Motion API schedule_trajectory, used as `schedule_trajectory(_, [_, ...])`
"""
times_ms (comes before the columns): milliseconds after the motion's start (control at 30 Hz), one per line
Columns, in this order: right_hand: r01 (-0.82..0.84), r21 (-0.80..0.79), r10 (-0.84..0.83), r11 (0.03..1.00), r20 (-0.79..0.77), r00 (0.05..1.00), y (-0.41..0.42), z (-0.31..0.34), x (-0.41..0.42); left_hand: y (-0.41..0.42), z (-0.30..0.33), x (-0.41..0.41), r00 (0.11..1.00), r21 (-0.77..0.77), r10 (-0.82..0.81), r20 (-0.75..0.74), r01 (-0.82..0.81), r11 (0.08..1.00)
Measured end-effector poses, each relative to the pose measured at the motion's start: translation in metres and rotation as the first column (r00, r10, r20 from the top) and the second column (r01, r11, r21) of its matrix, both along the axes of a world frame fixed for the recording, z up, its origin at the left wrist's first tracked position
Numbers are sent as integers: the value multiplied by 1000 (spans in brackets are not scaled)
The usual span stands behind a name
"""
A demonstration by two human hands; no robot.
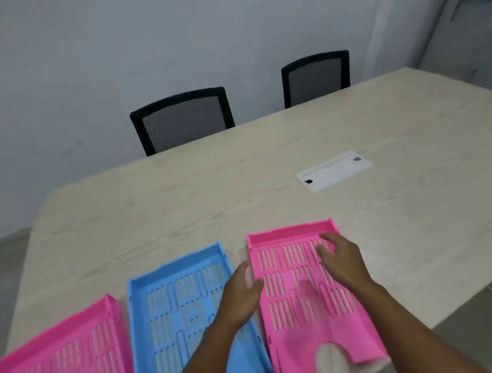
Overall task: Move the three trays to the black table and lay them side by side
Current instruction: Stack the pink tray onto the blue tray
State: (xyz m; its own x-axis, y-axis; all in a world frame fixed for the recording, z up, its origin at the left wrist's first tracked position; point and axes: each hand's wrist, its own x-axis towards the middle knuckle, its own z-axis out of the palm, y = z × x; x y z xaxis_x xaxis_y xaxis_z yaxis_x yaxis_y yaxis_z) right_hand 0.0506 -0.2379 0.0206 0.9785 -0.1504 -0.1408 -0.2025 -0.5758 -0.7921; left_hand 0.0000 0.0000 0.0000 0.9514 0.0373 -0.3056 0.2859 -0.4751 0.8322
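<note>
Head view: both hands, fingers apart, flank right pink tray (300, 299)'s edges, left hand (242, 297), right hand (344, 262).

Three trays (295, 279) abreast on table (395, 215)

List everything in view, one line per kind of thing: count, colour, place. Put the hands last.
Pink trays: 2, pink; one at the near left corner of the table, one on the right of the row.
Blue tray: 1, light blue, between the two pink ones.
Table: 1, pale wood grain, under all three trays.
Cable cover plate: 1, white, set into the tabletop right of centre.
Chairs: 2, black with mesh backs, at the far edge of the table.
Wall: pale grey, behind the chairs.
Hands: 2; left hand open over the gap between the blue and right pink trays, right hand open over the right pink tray.
</note>
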Motion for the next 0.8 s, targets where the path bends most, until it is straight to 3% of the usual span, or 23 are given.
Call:
schedule_trajectory(233, [195,-22,-196,981,-138,971,-48,-38,-34,-24,-16,-10,978,-55,-70,-196,60,997])
schedule_trajectory(433, [195,-38,-198,980,-282,939,-63,-58,-44,-31,-25,-5,950,-143,-53,-309,9,990])
schedule_trajectory(567, [184,-37,-187,982,-243,952,-65,-57,-43,-33,-22,-3,957,-208,-5,-291,-58,976])
schedule_trajectory(800, [267,-64,-271,962,-72,960,-72,-21,-21,-36,-3,3,989,-374,85,-119,-124,919])
